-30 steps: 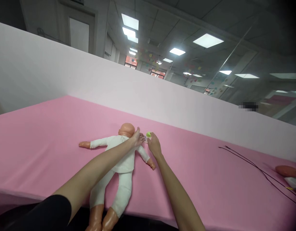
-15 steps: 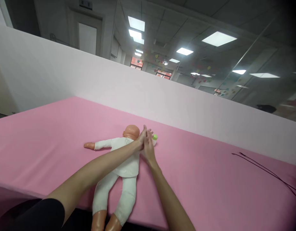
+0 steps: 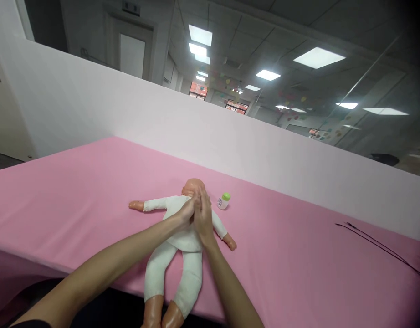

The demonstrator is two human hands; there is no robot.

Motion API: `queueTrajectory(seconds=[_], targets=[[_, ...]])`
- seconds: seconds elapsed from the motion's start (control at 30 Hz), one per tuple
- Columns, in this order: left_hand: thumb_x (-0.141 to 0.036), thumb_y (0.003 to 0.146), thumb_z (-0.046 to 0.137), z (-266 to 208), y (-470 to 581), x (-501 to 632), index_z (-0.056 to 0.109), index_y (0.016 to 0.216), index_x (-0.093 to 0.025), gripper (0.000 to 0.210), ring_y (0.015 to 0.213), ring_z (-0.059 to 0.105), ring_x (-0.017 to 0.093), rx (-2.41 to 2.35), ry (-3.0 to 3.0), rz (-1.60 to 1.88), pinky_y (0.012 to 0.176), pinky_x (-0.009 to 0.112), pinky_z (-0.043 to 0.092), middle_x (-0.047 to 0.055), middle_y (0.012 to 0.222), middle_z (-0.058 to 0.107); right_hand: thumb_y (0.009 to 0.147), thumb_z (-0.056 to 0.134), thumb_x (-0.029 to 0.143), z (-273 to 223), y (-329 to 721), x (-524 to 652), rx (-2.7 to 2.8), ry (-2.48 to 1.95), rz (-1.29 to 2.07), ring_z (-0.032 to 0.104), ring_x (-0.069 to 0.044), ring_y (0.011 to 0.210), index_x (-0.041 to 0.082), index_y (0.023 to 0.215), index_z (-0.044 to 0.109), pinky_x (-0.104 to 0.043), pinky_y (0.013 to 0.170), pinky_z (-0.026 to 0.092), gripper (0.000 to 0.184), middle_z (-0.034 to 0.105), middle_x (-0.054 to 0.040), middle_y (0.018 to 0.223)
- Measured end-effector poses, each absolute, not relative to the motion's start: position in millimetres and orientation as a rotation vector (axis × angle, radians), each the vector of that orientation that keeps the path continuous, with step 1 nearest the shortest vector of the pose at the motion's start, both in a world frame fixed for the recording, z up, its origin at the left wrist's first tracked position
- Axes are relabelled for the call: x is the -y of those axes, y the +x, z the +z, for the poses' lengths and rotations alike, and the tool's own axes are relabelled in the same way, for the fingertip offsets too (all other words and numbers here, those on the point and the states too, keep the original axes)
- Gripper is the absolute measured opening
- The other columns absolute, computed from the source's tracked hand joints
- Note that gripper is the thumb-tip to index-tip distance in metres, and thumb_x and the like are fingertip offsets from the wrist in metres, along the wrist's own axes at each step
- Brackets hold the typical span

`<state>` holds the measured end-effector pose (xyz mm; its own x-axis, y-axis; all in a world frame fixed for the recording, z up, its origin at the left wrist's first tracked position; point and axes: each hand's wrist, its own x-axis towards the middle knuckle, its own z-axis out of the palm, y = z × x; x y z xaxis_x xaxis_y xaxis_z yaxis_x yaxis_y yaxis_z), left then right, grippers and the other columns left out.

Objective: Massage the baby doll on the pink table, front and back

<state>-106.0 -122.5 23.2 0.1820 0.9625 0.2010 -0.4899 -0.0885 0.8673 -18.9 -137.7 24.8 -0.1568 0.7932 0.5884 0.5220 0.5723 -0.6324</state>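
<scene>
A baby doll point(image 3: 186, 239) with a white cloth body lies on the pink-covered table point(image 3: 292, 255), its head toward the wall and its arms spread out. Above its chest, my left hand point(image 3: 188, 210) and my right hand point(image 3: 203, 214) are pressed palm to palm, fingers stretched out and pointing away from me. Nothing shows between the palms. They hide part of the doll's head and upper body. Just to the right of the doll's head stands a small clear bottle point(image 3: 223, 201) with a green cap, apart from both hands.
Thin black cables point(image 3: 377, 246) lie on the table at the right. A low white partition point(image 3: 196, 127) runs along the table's far side, with glass above it. The table's near edge drops off below the doll's legs.
Both hands have moved left and toward me, from beside the doll's head to over its chest, still together. The bottle and the doll's right-side arm have come into full sight.
</scene>
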Motion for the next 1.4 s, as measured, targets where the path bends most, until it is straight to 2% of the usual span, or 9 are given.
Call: queueTrajectory(seconds=[0.1,0.3,0.5,0.63,0.83,0.97,1.1,1.3,1.4], targets=[[-0.046,0.101,0.053,23.6,-140.7,122.5,0.077,0.112,-0.017,0.039,0.120,0.065,0.027,-0.713,1.408,1.368,0.114,0.042,0.044,0.011,0.124,0.075,0.106,0.036,0.048,23.6,-0.2,120.2,1.796,-1.209,0.341,0.049,-0.029,0.142,0.017,0.145,0.054,-0.050,0.117,0.038,0.053,0.057,-0.0157,0.150],[-0.030,0.093,0.063,-11.5,-174.8,114.8,0.072,0.116,-0.015,0.029,0.114,0.065,0.029,-1.609,1.912,1.211,0.101,0.041,0.047,0.012,0.119,0.073,0.101,0.052,0.029,-5.2,8.4,107.4,2.108,-1.494,0.048,0.063,-0.030,0.106,0.018,0.107,0.070,-0.041,0.095,0.045,0.022,0.075,-0.0123,0.109],[-0.024,0.095,0.058,-17.7,-158.9,103.1,0.070,0.094,-0.017,0.014,0.095,0.067,0.030,-1.979,2.021,0.781,0.082,0.040,0.046,0.014,0.098,0.074,0.097,0.047,0.009,-17.8,-4.7,97.2,2.169,-1.731,-0.188,0.062,-0.026,0.088,0.016,0.090,0.071,-0.036,0.080,0.040,0.026,0.074,-0.0116,0.091],[-0.022,0.097,0.052,-5.5,-157.0,112.3,0.070,0.086,-0.016,0.022,0.093,0.066,0.030,-1.962,2.049,0.738,0.083,0.042,0.046,0.016,0.097,0.073,0.098,0.046,0.009,-12.5,0.7,103.7,2.207,-1.742,-0.197,0.063,-0.026,0.087,0.016,0.091,0.072,-0.037,0.080,0.041,0.027,0.074,-0.0122,0.090],[-0.011,0.093,0.051,2.0,-163.9,148.0,0.068,0.083,-0.019,0.021,0.108,0.057,0.028,-1.715,2.246,0.858,0.096,0.040,0.046,0.012,0.112,0.068,0.099,0.049,0.012,-4.8,3.2,142.0,2.305,-1.422,-0.163,0.062,-0.030,0.109,0.019,0.108,0.071,-0.041,0.092,0.046,0.025,0.070,-0.0143,0.124],[-0.011,0.084,0.064,-3.8,-157.5,141.7,0.049,0.056,-0.021,0.033,0.095,0.062,0.029,-1.643,2.089,0.962,0.093,0.041,0.047,0.010,0.081,0.064,0.098,0.047,0.011,-7.2,-10.5,145.9,2.348,-1.519,-0.022,0.065,-0.030,0.097,0.016,0.100,0.074,-0.039,0.083,0.047,0.027,0.073,-0.0134,0.103],[-0.007,0.080,0.061,-6.1,-143.9,127.6,0.037,0.051,-0.024,0.042,0.088,0.064,0.030,-1.619,1.879,1.060,0.100,0.047,0.043,0.006,0.061,0.053,0.097,0.041,0.008,-7.4,-19.9,136.9,2.287,-1.636,-0.007,0.065,-0.026,0.081,0.015,0.084,0.073,-0.036,0.073,0.043,0.035,0.071,-0.0123,0.085],[-0.014,0.077,0.067,-0.7,-156.7,149.3,0.040,0.048,-0.024,0.041,0.085,0.063,0.028,-1.485,1.900,1.071,0.103,0.047,0.045,0.003,0.059,0.050,0.099,0.043,0.013,4.4,-5.3,160.4,2.301,-1.556,0.031,0.066,-0.027,0.090,0.018,0.087,0.071,-0.037,0.077,0.045,0.031,0.074,-0.0111,0.097],[-0.016,0.072,0.071,-1.7,-168.4,165.1,0.047,0.049,-0.023,0.034,0.093,0.063,0.030,-1.418,1.920,1.089,0.104,0.049,0.046,0.006,0.073,0.060,0.095,0.051,0.010,6.0,1.9,178.5,2.359,-1.468,0.005,0.065,-0.028,0.095,0.020,0.094,0.069,-0.037,0.078,0.046,0.021,0.073,-0.0114,0.106]])
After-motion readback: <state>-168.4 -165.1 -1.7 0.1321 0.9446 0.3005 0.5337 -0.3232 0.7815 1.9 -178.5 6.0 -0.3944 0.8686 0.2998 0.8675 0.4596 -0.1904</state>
